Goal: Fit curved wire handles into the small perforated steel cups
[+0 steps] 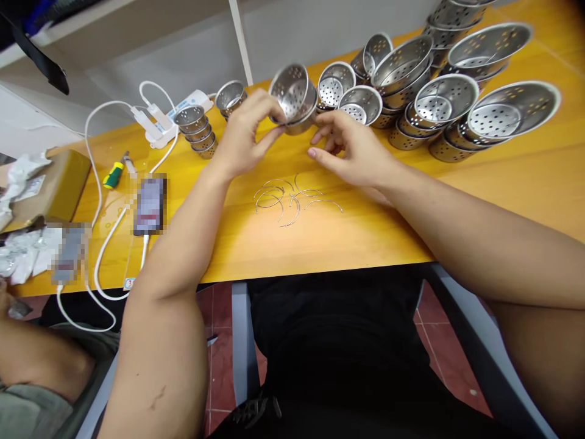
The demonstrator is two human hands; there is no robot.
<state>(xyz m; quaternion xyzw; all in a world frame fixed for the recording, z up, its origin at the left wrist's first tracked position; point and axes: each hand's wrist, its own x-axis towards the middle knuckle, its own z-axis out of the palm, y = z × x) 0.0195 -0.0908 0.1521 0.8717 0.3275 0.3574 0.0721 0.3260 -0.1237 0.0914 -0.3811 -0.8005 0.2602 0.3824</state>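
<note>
My left hand (251, 131) pinches the rim of a perforated metal cup (295, 91), which is tilted with its opening toward me and has another cup's rim below it. Close to the right side of that cup is my right hand (350, 146), its fingers loosely curled and spread apart, with nothing visible in them. Several thin curved wires (292, 201) lie on the yellow table (320, 244) below my hands. Right of the held cup, more perforated cups (361, 103) stand singly and in stacks.
Small stacked cups (196, 131) and a power strip (164, 125) with white cables are at the left. Nearby lie a green-yellow screwdriver (114, 174), two phones and a cardboard box (68, 183). Another person's arm (41, 347) shows at the lower left. Larger cup stacks (498, 116) fill the right.
</note>
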